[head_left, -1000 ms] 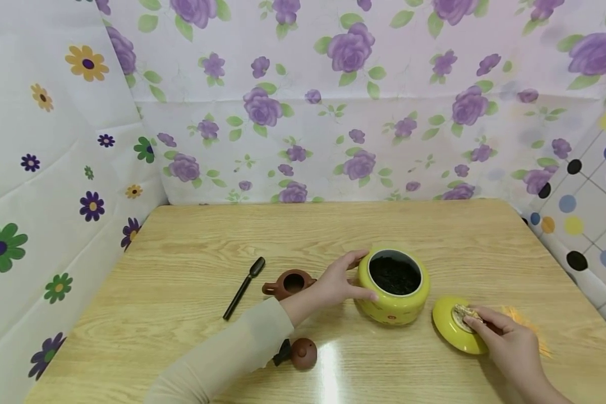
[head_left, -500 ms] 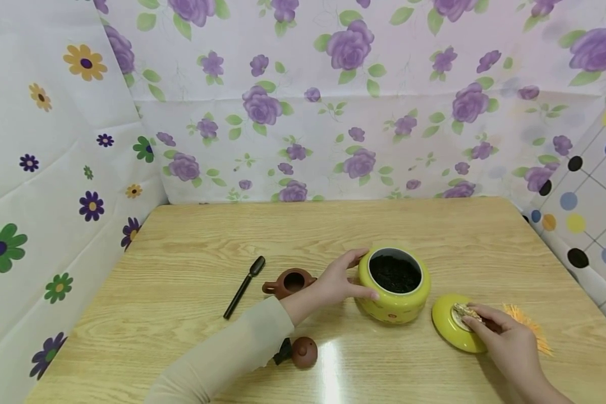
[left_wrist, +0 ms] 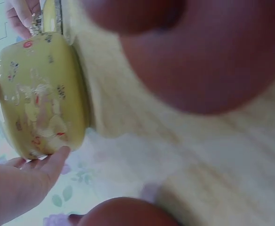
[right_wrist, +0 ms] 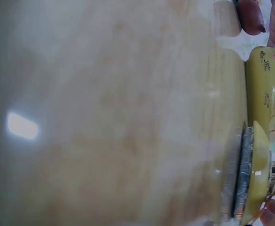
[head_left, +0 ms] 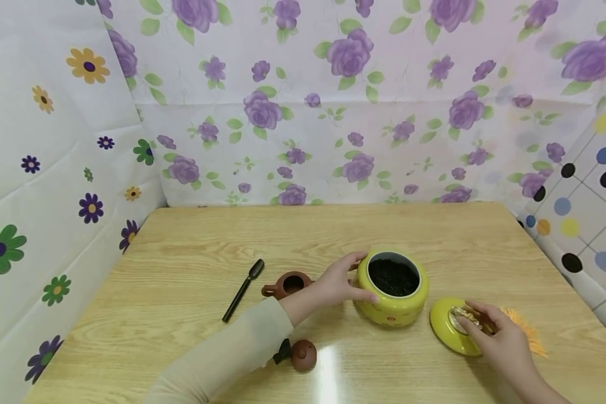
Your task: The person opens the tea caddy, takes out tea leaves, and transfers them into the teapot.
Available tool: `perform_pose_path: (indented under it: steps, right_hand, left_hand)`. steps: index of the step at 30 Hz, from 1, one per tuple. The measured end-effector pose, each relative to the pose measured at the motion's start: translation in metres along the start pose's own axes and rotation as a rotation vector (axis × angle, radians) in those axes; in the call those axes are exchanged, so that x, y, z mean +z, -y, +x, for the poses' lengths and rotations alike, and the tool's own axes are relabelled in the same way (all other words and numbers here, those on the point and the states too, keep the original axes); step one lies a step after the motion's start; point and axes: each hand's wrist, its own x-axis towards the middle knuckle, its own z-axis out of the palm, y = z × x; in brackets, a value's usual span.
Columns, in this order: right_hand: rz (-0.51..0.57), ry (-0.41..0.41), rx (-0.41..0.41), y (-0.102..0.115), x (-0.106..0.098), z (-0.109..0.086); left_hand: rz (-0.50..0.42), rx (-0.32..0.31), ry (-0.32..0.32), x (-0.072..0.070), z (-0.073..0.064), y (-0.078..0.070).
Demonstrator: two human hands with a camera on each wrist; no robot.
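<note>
A yellow tea jar stands uncovered on the table, dark leaves showing inside its white rim. My left hand holds its left side, thumb and fingers curved around the wall. Just right of the jar lies its yellow lid, knob side up. My right hand is at the lid's gold knob, thumb and index finger spread loosely on either side. In the right wrist view, the lid sits on edge of the frame, fingers beside the knob. An orange tassel shows behind this hand.
Behind my left forearm stands a brown clay teapot, open on top and partly hidden. Its small round lid lies in front, beside a black object. A black tea scoop lies at left. Flowered cloth backs the table.
The right thumb and index finger have spread a little wider around the lid's knob. My left hand and the jar have stayed in place. The head view has tilted slightly.
</note>
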Motion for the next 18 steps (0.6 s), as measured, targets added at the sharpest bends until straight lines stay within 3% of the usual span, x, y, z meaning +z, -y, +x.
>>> perform_pose_path:
  steps: [4, 7, 14, 18]
  right_hand:
    - [0.051, 0.033, -0.034, 0.006, 0.000, 0.003]
    - [0.074, 0.060, -0.082, 0.013, 0.001, 0.008]
    - [0.141, 0.050, -0.228, 0.029, 0.002, 0.018]
    - [0.164, 0.047, -0.286, 0.037, 0.000, 0.025]
  left_hand:
    - [0.123, 0.001, 0.019, -0.004, -0.004, -0.005]
    - [0.158, -0.011, 0.023, -0.010, -0.008, -0.009]
    - [0.191, -0.019, -0.011, -0.030, -0.024, -0.016]
    - [0.152, 0.003, -0.053, -0.042, -0.034, -0.015]
